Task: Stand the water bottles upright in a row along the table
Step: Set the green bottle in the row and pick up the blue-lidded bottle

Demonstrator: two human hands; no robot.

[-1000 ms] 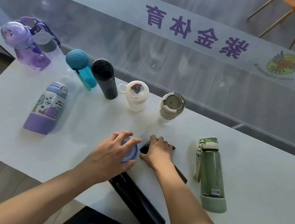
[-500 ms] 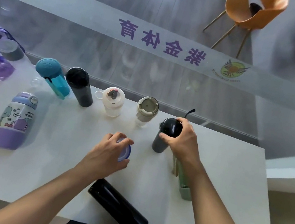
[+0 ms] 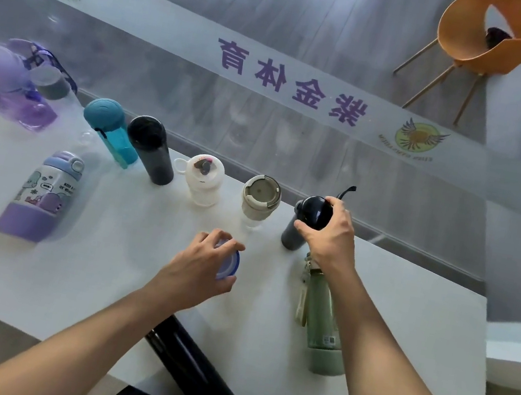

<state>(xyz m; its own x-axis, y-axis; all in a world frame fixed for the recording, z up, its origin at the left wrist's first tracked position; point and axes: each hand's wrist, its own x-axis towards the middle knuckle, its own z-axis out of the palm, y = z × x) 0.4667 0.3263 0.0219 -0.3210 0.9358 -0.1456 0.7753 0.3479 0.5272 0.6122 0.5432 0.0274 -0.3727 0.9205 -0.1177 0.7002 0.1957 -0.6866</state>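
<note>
The right hand [image 3: 328, 237] is closed around the cap of a dark navy cylindrical bottle [image 3: 303, 225], which is held upright on the white table [image 3: 99, 273] at the right end of the back row; a thin dark strap is seen curling up behind the fingers. The left hand [image 3: 201, 267] is curled over the top of a bottle with a blue-rimmed clear lid [image 3: 230, 263], whose body is hidden under the palm, so whether it stands or lies cannot be told.

Just beside the navy bottle, to its left, a beige-lidded clear bottle [image 3: 261, 197] is stood upright, followed by a white bottle with a loop handle [image 3: 202, 183], a tall black tumbler [image 3: 151, 148] and a teal bottle with a round lid [image 3: 109, 127], all upright along the far edge. At the far left corner a translucent purple bottle with a strap [image 3: 14, 84] is seen, somewhat blurred.

Three bottles are lying on their sides: a sage-green bottle with a silicone base [image 3: 323, 327] under the right forearm, a long black flask [image 3: 196, 374] near the front edge beneath the left forearm, and a lilac children's bottle with cartoon prints [image 3: 43, 197] well apart on the left.

Beyond the table a glass partition with purple lettering [image 3: 290, 80] and an orange chair [image 3: 489, 35] are visible.
</note>
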